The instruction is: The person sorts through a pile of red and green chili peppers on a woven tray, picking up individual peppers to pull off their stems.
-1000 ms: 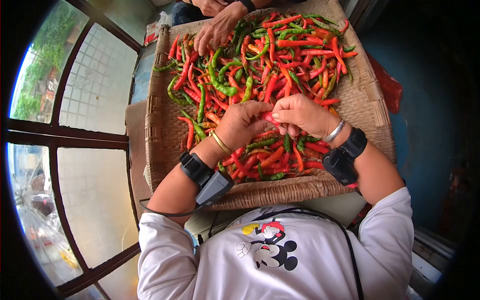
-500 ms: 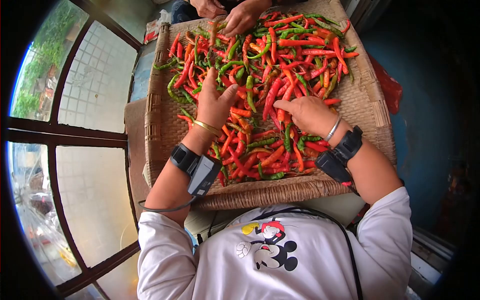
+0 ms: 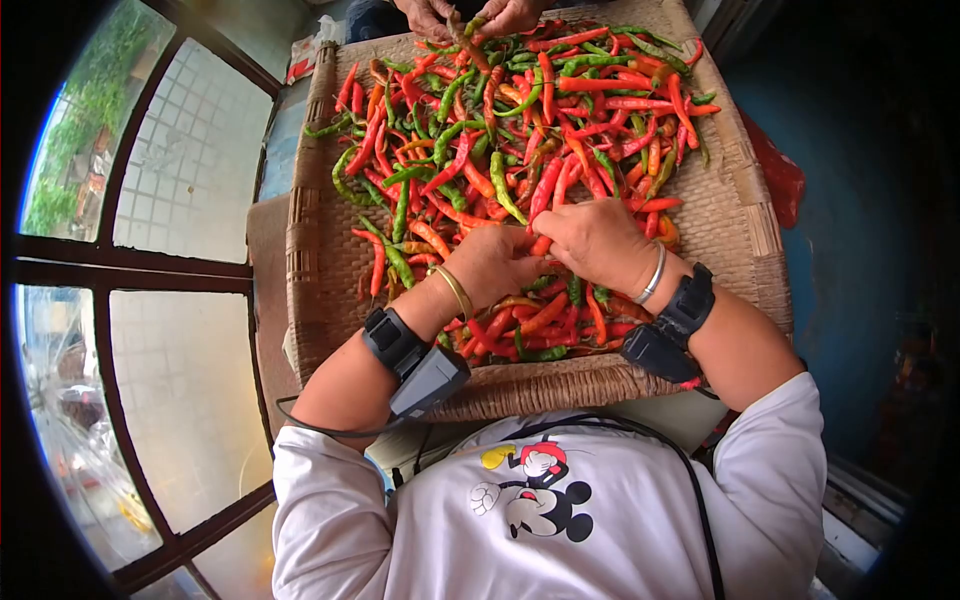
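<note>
Red, orange and green chili peppers (image 3: pixel 470 180) lie heaped over a woven tray (image 3: pixel 745 215). My left hand (image 3: pixel 492 265) and my right hand (image 3: pixel 603 243) meet over the near middle of the heap. Between their fingertips shows a red chili pepper (image 3: pixel 541 246), pinched from both sides. My fingers partly cover it, so its ends are hard to make out. Fingers of both hands are curled closed. A long light-green chili (image 3: pixel 505 188) lies just beyond my left hand.
Across the tray, another person's hands (image 3: pixel 470 18) hold a brownish-red chili (image 3: pixel 466 42) at the far edge. Dark-framed windows (image 3: pixel 180 270) stand at the left. A red bag (image 3: pixel 775 170) is beside the tray's right side.
My left hand has drawn back and right to meet my right hand, which has shifted only slightly. The other person's hands have pulled back toward the far edge with a chili.
</note>
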Action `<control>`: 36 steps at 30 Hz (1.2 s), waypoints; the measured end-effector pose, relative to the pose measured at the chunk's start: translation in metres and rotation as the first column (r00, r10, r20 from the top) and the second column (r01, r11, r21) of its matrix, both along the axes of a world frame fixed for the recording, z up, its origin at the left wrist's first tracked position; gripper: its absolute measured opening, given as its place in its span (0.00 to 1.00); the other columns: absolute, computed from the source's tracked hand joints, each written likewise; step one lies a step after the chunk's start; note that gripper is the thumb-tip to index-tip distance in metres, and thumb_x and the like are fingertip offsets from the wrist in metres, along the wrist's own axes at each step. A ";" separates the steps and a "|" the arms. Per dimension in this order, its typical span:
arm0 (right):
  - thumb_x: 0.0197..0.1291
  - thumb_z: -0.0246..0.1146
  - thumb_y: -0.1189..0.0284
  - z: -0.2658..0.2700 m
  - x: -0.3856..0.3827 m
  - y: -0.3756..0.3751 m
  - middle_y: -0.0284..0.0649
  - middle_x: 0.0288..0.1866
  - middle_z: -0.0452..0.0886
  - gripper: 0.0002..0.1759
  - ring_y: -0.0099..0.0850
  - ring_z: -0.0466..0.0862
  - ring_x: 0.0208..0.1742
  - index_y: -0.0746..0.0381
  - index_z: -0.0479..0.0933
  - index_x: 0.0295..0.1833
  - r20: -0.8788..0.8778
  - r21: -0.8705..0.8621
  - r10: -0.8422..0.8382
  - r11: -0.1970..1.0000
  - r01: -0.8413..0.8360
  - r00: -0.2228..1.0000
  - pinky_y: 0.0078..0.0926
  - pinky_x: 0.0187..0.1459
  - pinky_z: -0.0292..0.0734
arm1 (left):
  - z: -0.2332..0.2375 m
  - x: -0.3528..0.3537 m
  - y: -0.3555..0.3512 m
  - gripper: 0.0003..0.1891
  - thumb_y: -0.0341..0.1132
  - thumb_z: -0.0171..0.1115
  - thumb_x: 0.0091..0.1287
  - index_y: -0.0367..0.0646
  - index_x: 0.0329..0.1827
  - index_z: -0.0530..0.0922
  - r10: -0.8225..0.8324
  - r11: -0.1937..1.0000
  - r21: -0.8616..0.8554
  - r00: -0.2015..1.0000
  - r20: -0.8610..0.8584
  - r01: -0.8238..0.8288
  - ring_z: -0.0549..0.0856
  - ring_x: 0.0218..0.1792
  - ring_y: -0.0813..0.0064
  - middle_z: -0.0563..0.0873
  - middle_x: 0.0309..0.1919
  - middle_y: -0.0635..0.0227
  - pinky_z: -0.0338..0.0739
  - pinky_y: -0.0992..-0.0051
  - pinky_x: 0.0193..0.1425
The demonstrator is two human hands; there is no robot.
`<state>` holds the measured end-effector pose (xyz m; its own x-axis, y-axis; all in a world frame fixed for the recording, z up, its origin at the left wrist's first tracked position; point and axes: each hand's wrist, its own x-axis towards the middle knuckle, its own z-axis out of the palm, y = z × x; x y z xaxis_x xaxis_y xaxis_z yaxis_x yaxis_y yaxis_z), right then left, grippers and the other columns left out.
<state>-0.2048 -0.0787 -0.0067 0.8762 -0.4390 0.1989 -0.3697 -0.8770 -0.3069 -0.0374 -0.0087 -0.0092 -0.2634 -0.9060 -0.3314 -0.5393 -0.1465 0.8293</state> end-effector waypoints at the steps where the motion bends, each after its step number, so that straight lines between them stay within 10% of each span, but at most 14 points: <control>1: 0.46 0.60 0.74 0.001 0.000 -0.002 0.39 0.24 0.77 0.06 0.38 0.81 0.29 0.59 0.71 0.31 0.045 -0.008 0.011 1.000 -0.010 0.999 0.36 0.28 0.75 | 0.000 0.001 0.000 0.11 0.35 0.59 0.63 0.35 0.41 0.78 0.003 1.000 0.000 1.000 -0.001 -0.003 0.75 0.22 0.87 0.80 0.23 0.74 0.70 0.83 0.25; 9: 0.50 0.60 0.73 0.016 -0.004 -0.018 0.42 0.26 0.77 0.08 0.43 0.79 0.30 0.60 0.71 0.36 0.320 0.200 -0.209 0.968 0.149 0.924 0.36 0.31 0.75 | 0.014 0.015 -0.008 0.08 0.34 0.54 0.66 0.38 0.36 0.77 0.359 0.929 0.203 0.883 -0.303 -0.308 0.75 0.19 0.87 0.82 0.22 0.72 0.68 0.87 0.21; 14: 0.48 0.62 0.69 -0.005 -0.021 -0.028 0.42 0.27 0.77 0.08 0.41 0.79 0.30 0.62 0.74 0.28 -0.023 0.031 -0.209 0.977 0.210 0.978 0.36 0.32 0.73 | 0.005 0.037 -0.021 0.18 0.32 0.54 0.66 0.33 0.57 0.69 0.661 0.678 0.139 0.516 -0.544 -0.722 0.78 0.24 0.83 0.82 0.34 0.66 0.73 0.85 0.26; 19: 0.44 0.64 0.67 -0.015 -0.016 -0.017 0.41 0.25 0.78 0.10 0.41 0.80 0.30 0.61 0.73 0.26 -0.161 -0.060 -0.159 0.987 0.152 0.974 0.38 0.32 0.74 | -0.004 0.025 -0.018 0.17 0.31 0.55 0.65 0.38 0.57 0.70 0.670 0.608 -0.005 0.516 -0.533 -0.794 0.76 0.26 0.84 0.81 0.32 0.72 0.72 0.83 0.28; 21: 0.46 0.63 0.68 -0.011 -0.008 -0.012 0.42 0.28 0.80 0.08 0.39 0.81 0.35 0.61 0.77 0.30 -0.352 -0.047 -0.190 0.982 0.185 0.917 0.36 0.36 0.77 | -0.008 0.019 -0.012 0.14 0.31 0.56 0.65 0.38 0.53 0.73 0.462 0.869 0.049 0.772 -0.438 -0.492 0.77 0.28 0.86 0.81 0.32 0.73 0.73 0.84 0.29; 25: 0.45 0.60 0.70 0.007 -0.004 -0.008 0.46 0.28 0.80 0.07 0.41 0.81 0.33 0.62 0.78 0.29 -0.372 0.273 -0.190 0.913 0.303 0.909 0.36 0.33 0.75 | -0.008 0.003 -0.004 0.12 0.38 0.57 0.65 0.40 0.46 0.77 0.196 0.981 0.052 0.958 -0.211 -0.189 0.76 0.26 0.86 0.80 0.29 0.76 0.72 0.84 0.29; 27: 0.47 0.61 0.69 -0.004 -0.005 -0.010 0.44 0.24 0.79 0.08 0.35 0.81 0.27 0.64 0.77 0.28 -0.247 0.368 -0.138 0.902 0.224 0.959 0.32 0.28 0.74 | -0.004 0.003 -0.004 0.14 0.41 0.58 0.64 0.40 0.45 0.77 0.109 0.986 0.142 0.979 -0.172 -0.085 0.76 0.26 0.86 0.80 0.28 0.77 0.73 0.83 0.29; 29: 0.51 0.63 0.67 0.003 -0.004 -0.005 0.39 0.21 0.77 0.11 0.25 0.78 0.21 0.65 0.75 0.28 -0.149 0.844 -0.190 0.487 0.225 0.970 0.27 0.23 0.72 | -0.003 0.005 -0.003 0.16 0.44 0.59 0.63 0.40 0.45 0.78 0.012 0.972 0.235 0.990 -0.142 0.022 0.76 0.26 0.86 0.79 0.28 0.77 0.73 0.83 0.29; 36: 0.59 0.58 0.69 0.013 0.001 0.000 0.29 0.21 0.74 0.09 0.15 0.72 0.19 0.62 0.73 0.30 0.080 0.986 -0.353 0.166 -0.022 0.932 0.13 0.20 0.68 | -0.003 0.001 0.002 0.16 0.46 0.59 0.62 0.40 0.40 0.79 0.041 0.968 0.240 0.900 -0.435 0.072 0.75 0.25 0.88 0.80 0.26 0.77 0.71 0.85 0.27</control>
<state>-0.2040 -0.0791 0.0059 0.7546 -0.5651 -0.3337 -0.2148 0.2678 -0.9392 -0.0369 -0.0071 -0.0121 -0.4452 -0.8057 -0.3907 -0.1386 -0.3690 0.9190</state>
